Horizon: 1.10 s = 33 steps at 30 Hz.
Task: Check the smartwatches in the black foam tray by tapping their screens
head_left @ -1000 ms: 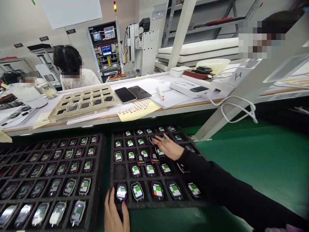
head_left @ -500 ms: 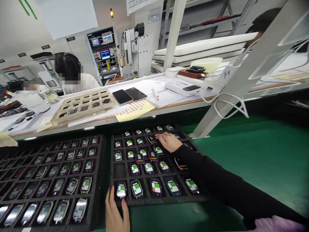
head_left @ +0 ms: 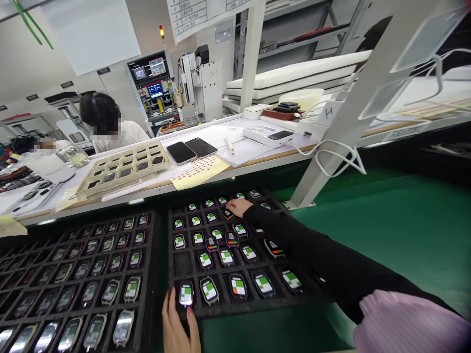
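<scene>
A black foam tray (head_left: 250, 305) holds several smartwatches in square compartments, most with green-and-white screens. My right hand (head_left: 240, 207) reaches over its far part, fingers curled together on the upper edge of a smartwatch (head_left: 228, 214) with a dark screen. Two dark-screened watches, a left one (head_left: 212, 243) and a right one (head_left: 231, 239), lie across the dividers nearer me. At the tray's near left corner rests my left hand (head_left: 180, 323), thumb and fingers apart, beside a smartwatch (head_left: 186, 293) with a bright screen. One compartment (head_left: 183, 264) above that watch holds none.
A second foam tray (head_left: 147, 294) of watches lies at the left. Behind both runs a raised shelf (head_left: 147, 186) with a beige tray (head_left: 123, 169), two phones (head_left: 191, 149) and a white box (head_left: 268, 135). A slanted metal post (head_left: 312, 181) stands at the right. Another person (head_left: 106, 122) sits beyond.
My right hand has moved slightly left, and its fingers now lie over the dark-screened watch's upper edge. The left hand stays at the tray corner. The camera view has shifted a little.
</scene>
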Each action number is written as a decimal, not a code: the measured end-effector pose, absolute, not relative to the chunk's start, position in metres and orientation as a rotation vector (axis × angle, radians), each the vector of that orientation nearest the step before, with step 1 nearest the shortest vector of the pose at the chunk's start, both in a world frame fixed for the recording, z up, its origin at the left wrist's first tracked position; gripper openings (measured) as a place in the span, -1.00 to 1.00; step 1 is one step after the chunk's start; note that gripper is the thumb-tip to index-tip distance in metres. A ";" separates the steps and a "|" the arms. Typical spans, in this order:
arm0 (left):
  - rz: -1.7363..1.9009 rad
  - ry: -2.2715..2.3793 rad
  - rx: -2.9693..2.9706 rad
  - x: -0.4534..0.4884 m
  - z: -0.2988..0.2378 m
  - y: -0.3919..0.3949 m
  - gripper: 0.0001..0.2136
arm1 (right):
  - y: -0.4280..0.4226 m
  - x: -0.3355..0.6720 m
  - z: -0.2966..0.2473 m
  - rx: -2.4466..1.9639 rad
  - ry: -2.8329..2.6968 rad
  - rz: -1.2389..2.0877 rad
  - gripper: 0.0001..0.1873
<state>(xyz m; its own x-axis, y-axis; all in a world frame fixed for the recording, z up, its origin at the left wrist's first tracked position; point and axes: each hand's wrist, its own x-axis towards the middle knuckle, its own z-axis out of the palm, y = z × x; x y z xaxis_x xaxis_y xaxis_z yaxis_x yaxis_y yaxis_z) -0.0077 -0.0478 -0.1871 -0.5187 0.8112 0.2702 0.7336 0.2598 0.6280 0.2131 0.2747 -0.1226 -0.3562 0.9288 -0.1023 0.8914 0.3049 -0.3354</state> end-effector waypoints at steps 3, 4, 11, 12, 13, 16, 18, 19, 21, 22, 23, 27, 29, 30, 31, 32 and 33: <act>1.102 2.395 1.508 -0.008 -0.186 -0.048 -0.58 | 0.274 0.213 -0.121 -1.741 -2.412 0.569 -0.67; 1.098 2.387 1.517 -0.009 -0.186 -0.048 -0.58 | 0.274 0.213 -0.121 -1.750 -2.394 0.595 -0.67; 1.034 2.420 1.469 -0.009 -0.186 -0.048 -0.58 | 0.283 0.211 -0.120 -1.739 -2.284 0.887 -0.72; 1.041 2.414 1.482 -0.009 -0.186 -0.048 -0.58 | 0.284 0.212 -0.120 -1.738 -2.265 0.926 -0.72; 1.051 2.412 1.495 -0.009 -0.187 -0.048 -0.58 | 0.284 0.212 -0.121 -1.737 -2.242 0.964 -0.72; 1.077 2.415 1.530 -0.010 -0.188 -0.048 -0.57 | 0.284 0.216 -0.123 -1.705 -2.152 1.088 -0.73; 1.090 2.414 1.545 -0.011 -0.188 -0.048 -0.58 | 0.282 0.219 -0.122 -1.650 -2.073 1.179 -0.75; 1.092 2.414 1.546 -0.011 -0.189 -0.048 -0.58 | 0.281 0.221 -0.121 -1.618 -2.028 1.225 -0.76; 1.093 2.413 1.547 -0.011 -0.189 -0.048 -0.59 | 0.277 0.226 -0.119 -1.559 -1.925 1.318 -0.76; 1.093 2.415 1.548 -0.011 -0.189 -0.048 -0.59 | 0.275 0.229 -0.117 -1.534 -1.873 1.365 -0.75; 1.094 2.417 1.552 -0.010 -0.189 -0.048 -0.59 | 0.273 0.232 -0.114 -1.512 -1.830 1.404 -0.74; 1.103 2.427 1.563 -0.009 -0.190 -0.047 -0.60 | 0.262 0.246 -0.100 -1.367 -1.498 1.643 -0.76; 1.096 2.433 1.557 -0.009 -0.190 -0.047 -0.60 | 0.254 0.253 -0.092 -1.266 -1.297 1.763 -0.78; 1.089 2.440 1.547 -0.009 -0.190 -0.047 -0.60 | 0.250 0.256 -0.089 -1.220 -1.233 1.804 -0.79; 1.082 2.447 1.539 -0.009 -0.190 -0.047 -0.60 | 0.244 0.258 -0.087 -1.181 -1.207 1.827 -0.79; 1.076 2.452 1.533 -0.009 -0.190 -0.046 -0.60 | 0.239 0.261 -0.085 -1.146 -1.196 1.842 -0.80; 1.072 2.456 1.531 -0.009 -0.189 -0.046 -0.60 | 0.233 0.263 -0.085 -1.119 -1.189 1.846 -0.79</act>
